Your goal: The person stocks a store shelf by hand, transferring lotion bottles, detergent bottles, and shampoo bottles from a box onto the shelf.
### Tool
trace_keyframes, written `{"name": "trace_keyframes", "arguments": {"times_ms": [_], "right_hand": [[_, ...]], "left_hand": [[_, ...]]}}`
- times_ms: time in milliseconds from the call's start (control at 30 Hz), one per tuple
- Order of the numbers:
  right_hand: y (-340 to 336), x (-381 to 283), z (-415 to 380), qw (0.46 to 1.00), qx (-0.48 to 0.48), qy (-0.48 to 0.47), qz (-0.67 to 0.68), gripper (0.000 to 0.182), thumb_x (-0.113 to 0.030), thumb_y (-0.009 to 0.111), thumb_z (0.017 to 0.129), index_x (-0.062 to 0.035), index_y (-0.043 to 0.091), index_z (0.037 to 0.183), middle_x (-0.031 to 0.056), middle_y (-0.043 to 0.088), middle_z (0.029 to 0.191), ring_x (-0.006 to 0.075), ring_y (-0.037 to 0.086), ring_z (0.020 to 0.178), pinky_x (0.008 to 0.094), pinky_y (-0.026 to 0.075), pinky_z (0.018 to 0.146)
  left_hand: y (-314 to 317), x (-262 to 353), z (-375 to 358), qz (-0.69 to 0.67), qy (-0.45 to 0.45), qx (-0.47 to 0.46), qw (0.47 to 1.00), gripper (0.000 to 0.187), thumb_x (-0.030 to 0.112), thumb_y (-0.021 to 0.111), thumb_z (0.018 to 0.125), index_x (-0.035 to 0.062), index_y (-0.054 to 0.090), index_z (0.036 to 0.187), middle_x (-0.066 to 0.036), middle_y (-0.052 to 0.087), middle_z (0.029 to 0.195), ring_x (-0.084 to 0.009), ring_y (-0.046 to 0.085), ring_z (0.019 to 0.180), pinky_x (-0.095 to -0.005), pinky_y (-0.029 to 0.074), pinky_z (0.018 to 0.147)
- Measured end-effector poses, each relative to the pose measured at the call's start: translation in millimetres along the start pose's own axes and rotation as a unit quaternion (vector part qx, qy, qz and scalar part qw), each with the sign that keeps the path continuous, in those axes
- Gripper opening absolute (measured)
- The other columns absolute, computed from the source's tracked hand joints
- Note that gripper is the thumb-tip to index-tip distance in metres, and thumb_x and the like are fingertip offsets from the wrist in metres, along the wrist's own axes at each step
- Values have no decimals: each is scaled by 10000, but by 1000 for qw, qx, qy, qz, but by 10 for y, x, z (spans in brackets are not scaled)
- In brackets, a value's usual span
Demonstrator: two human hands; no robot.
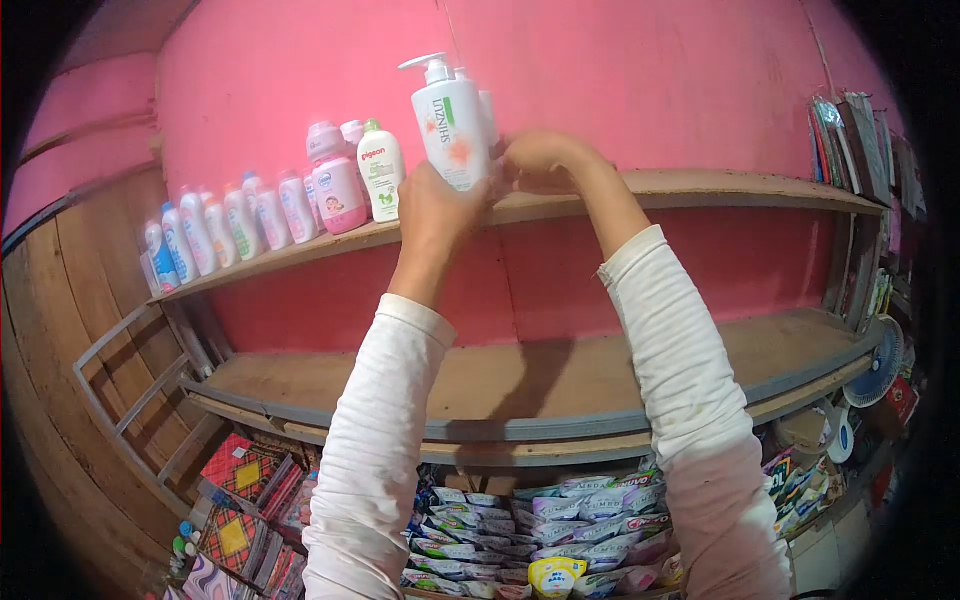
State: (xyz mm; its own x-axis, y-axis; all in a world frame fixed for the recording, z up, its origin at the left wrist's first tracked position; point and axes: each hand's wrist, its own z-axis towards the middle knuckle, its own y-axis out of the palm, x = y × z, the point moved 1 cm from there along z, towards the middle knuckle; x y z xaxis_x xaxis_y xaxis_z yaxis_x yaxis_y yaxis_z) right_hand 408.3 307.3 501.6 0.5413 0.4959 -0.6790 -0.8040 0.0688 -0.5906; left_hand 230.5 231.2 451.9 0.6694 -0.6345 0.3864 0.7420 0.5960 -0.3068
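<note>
A white Shinzui pump bottle (pixel 450 125) with an orange flower print stands upright at the upper shelf (pixel 700 182). My left hand (pixel 440 208) is wrapped around its lower part. Behind it, to the right, part of another white bottle (pixel 488 112) shows. My right hand (pixel 548 158) is beside these bottles, bent inward and slightly blurred; its fingertips are hidden. Left of the pump bottle are a white Pigeon bottle (pixel 380 170) with a green cap and a pink bottle (pixel 338 190).
Several slim pastel bottles (pixel 240 222) line the shelf's left end. Books or folders (pixel 850 145) stand at the right end. Below is a wooden shelf (pixel 600 350), with sachet packs (pixel 580 525) under it. Patterned boxes (pixel 240 475) are lower left, a blue fan (pixel 880 360) right.
</note>
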Motion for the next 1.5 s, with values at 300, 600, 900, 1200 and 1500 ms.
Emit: {"name": "trace_keyframes", "arguments": {"times_ms": [300, 600, 900, 1200, 1500], "right_hand": [[72, -54, -56, 999, 7, -13, -36, 299, -56, 498, 850, 11, 651, 1098, 99, 610, 890, 193, 593, 751, 335, 526, 660], [-34, -563, -840, 982, 170, -82, -26, 345, -168, 579, 852, 99, 657, 1056, 115, 582, 661, 146, 527, 537, 330, 448, 494], [640, -1168, -2106, 943, 66, -314, 83, 466, -276, 662, 928, 11, 570, 1284, 126, 656, 1119, 178, 609, 1038, 291, 474, 927], [2703, -1786, -3361, 665, -576, -461, 115, 644, -249, 807, 818, 74, 538, 1305, 213, 643, 1210, 276, 638, 1121, 386, 484, 975], [7130, -451, -5726, 664, -666, -327, -92, 618, -392, 753, 851, 14, 580, 1285, 223, 647, 1214, 334, 639, 1110, 400, 512, 936]], "left_hand": [[19, 2, 7, 6, -14, -3, 1000, 483, 353, 830, 755, -56, 695, 975, -186, 730, 886, -251, 720, 791, -373, 557, 717], [-360, 152, -656, -16, 118, 129, 985, 676, 296, 823, 782, -119, 563, 1246, -274, 662, 1147, -335, 658, 1086, -378, 510, 932], [-1312, -784, -3489, 17, -117, 28, 993, 358, 88, 734, 806, -25, 664, 1138, -172, 703, 1059, -274, 678, 998, -370, 512, 880], [-2708, -1213, -7965, 237, -603, -303, 698, 482, 326, 743, 789, -29, 661, 1103, -244, 678, 1085, -373, 661, 1022, -479, 535, 868], [-3693, 56, -9993, 225, -852, -78, 466, 364, 227, 692, 754, -15, 716, 1025, -237, 695, 1092, -369, 688, 1019, -447, 560, 870]]}}
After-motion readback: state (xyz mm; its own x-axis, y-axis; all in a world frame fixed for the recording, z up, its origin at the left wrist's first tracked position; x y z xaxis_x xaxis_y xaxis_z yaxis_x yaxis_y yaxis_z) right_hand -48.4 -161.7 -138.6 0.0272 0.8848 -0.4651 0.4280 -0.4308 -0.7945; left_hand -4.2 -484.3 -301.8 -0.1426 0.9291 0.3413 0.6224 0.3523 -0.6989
